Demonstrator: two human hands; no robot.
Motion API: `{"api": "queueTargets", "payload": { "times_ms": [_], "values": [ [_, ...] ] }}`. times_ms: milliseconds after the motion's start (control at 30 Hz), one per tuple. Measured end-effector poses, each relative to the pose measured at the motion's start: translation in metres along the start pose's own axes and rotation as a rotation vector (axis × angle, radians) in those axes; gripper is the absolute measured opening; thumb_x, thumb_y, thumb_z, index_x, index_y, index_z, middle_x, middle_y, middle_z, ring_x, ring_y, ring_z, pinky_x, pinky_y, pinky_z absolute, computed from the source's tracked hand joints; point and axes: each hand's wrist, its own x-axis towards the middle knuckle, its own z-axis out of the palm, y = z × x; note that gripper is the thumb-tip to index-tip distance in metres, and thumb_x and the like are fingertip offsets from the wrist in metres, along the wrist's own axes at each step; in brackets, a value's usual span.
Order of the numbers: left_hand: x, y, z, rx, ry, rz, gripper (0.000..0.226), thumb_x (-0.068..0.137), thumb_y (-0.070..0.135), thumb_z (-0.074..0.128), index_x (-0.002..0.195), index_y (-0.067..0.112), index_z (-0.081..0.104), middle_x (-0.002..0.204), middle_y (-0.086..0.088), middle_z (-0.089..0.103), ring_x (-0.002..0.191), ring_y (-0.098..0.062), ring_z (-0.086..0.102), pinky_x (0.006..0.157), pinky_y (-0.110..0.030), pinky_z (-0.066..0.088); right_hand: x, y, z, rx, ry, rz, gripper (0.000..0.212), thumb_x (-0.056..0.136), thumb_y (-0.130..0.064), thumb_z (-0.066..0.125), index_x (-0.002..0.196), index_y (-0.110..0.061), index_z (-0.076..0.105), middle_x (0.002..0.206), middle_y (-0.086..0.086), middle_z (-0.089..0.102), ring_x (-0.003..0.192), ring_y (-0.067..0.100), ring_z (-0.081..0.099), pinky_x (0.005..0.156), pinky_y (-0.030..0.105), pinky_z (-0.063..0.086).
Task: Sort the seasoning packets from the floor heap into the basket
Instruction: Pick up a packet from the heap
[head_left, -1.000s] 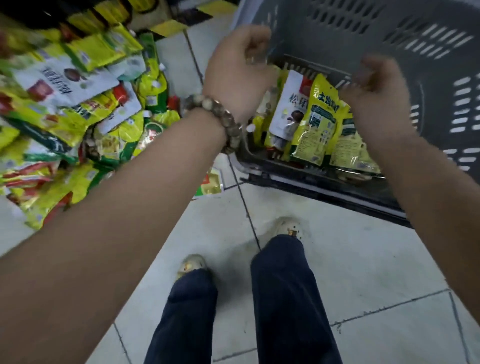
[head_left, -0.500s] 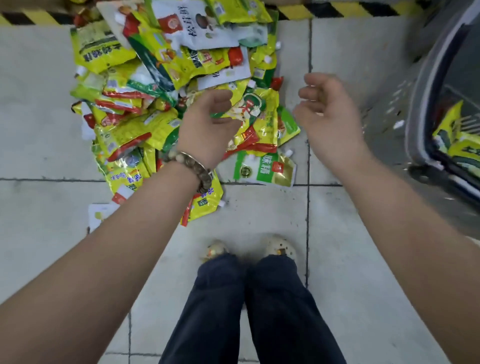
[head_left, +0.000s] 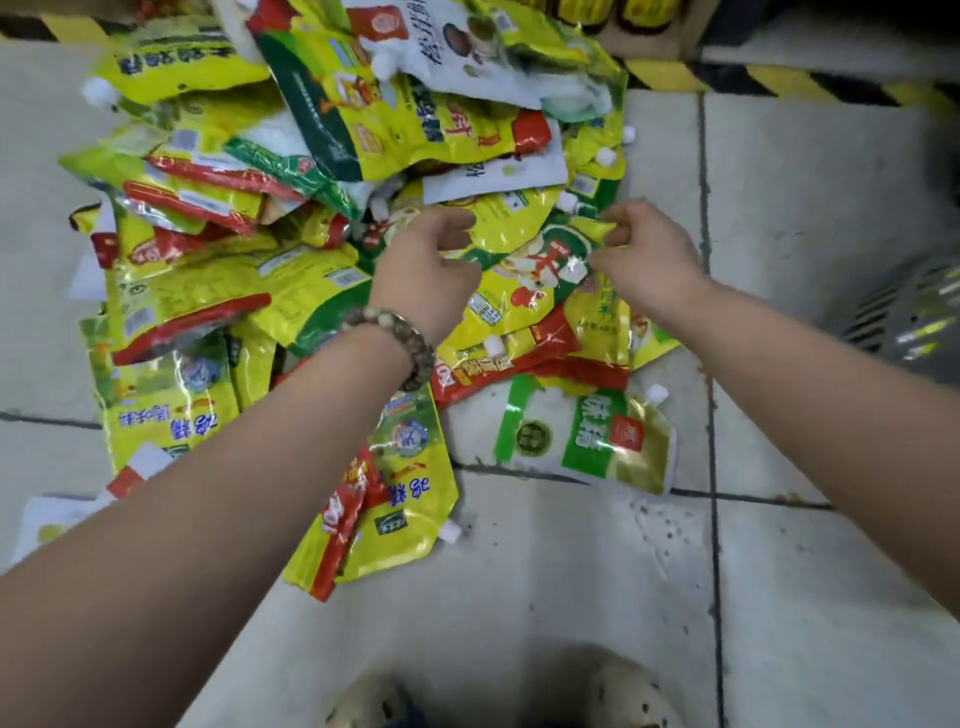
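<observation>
A heap of seasoning packets (head_left: 332, 218), mostly yellow with green, red and white ones, covers the tiled floor at the upper left and middle. My left hand (head_left: 426, 270), with a bead bracelet on its wrist, hovers over the middle of the heap with its fingers loosely curled and holding nothing. My right hand (head_left: 649, 254) is at the heap's right side. Its thumb and fingers pinch the edge of a yellow-green packet with a red logo (head_left: 540, 260). Only a blurred corner of the grey basket (head_left: 904, 322) shows at the right edge.
A white and green packet (head_left: 582, 441) lies apart at the heap's near edge. Yellow-black hazard tape (head_left: 737, 78) runs along the floor at the back. My shoes (head_left: 618, 691) show at the bottom, and bare tiles lie between heap and basket.
Both hands swung from the basket to the heap and dropped lower onto it. The view turned left, leaving only the basket's corner visible. My right hand closed on a packet edge.
</observation>
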Motion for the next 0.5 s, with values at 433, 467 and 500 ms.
{"api": "queueTargets", "payload": {
  "times_ms": [433,467,500],
  "values": [
    [0.029,-0.044,0.005,0.147,-0.009,0.078,0.036,0.085,0.008,0.058,0.119,0.019,0.060,0.118,0.000,0.061,0.101,-0.019,0.061,0.084,-0.028,0.049,0.081,-0.019,0.057,-0.249,-0.123,-0.090,0.065,0.087,-0.019,0.065,0.142,-0.009,0.033,0.140,0.018,0.040,0.109,0.032,0.053,0.081,0.033,0.042],
    [0.027,-0.050,0.007,0.116,0.005,0.049,0.035,0.085,0.008,0.058,0.118,0.019,0.060,0.117,0.000,0.062,0.100,-0.019,0.061,0.081,-0.026,0.049,0.080,-0.015,0.065,-0.279,-0.093,-0.095,0.064,0.086,-0.019,0.066,0.141,-0.010,0.035,0.140,0.018,0.038,0.107,0.032,0.053,0.082,0.034,0.043],
    [0.025,-0.056,0.010,0.116,-0.004,0.035,0.035,0.085,0.007,0.058,0.118,0.019,0.061,0.116,0.001,0.062,0.099,-0.019,0.061,0.080,-0.026,0.049,0.081,-0.013,0.070,-0.339,-0.025,-0.122,0.062,0.084,-0.019,0.066,0.139,-0.011,0.038,0.138,0.019,0.037,0.110,0.033,0.051,0.085,0.037,0.044]
  ]
}}
